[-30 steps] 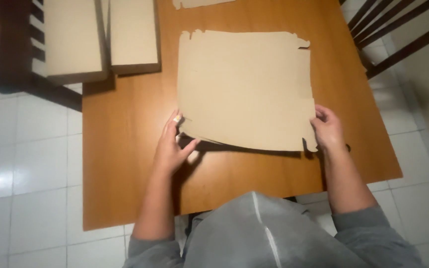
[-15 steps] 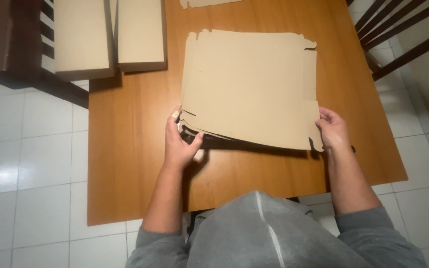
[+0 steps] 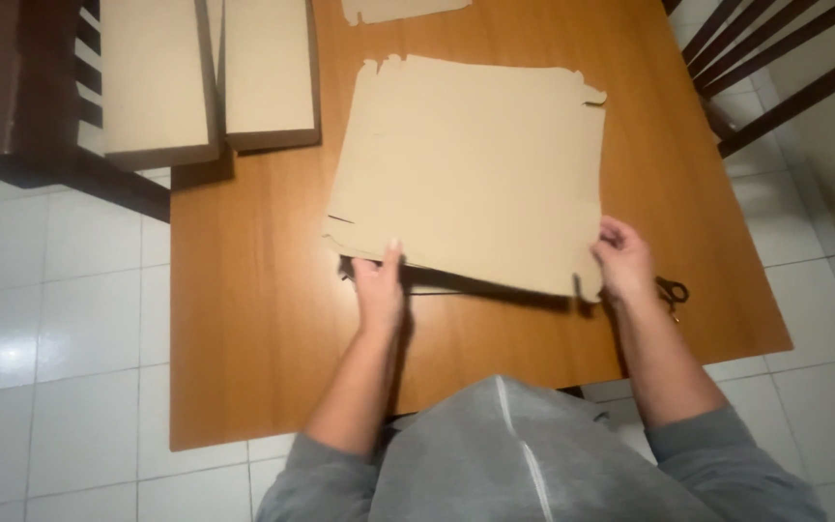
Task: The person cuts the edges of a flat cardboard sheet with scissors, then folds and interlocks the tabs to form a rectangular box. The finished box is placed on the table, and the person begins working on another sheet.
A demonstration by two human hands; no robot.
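Above the wooden surface (image 3: 244,319), a flat cardboard sheet (image 3: 466,169) lay at twelve o'clock from both hands. The left hand (image 3: 379,285) pinched its near-left edge, thumb on top. The right hand (image 3: 623,261) gripped the near-right corner.

- Warm indoor light from above; the wooden table (image 3: 244,319) reads orange, evenly lit, no hard glare on it.
- Soft sheen on the white floor tiles (image 3: 50,319) at near left.
- The cardboard sheet (image 3: 471,164) I hold casts a dark band of shadow under its near edge, between my left hand (image 3: 379,290) and right hand (image 3: 622,263).
- Short shadow falls near the two boxes (image 3: 210,77) at far left.
- Far right corner, beyond the chair (image 3: 775,68), goes dim and murky.
- Overall slightly soft, grainy; fine detail smeared, edges of my sleeves blurred.
- Mild wide-angle stretch toward the frame edges.
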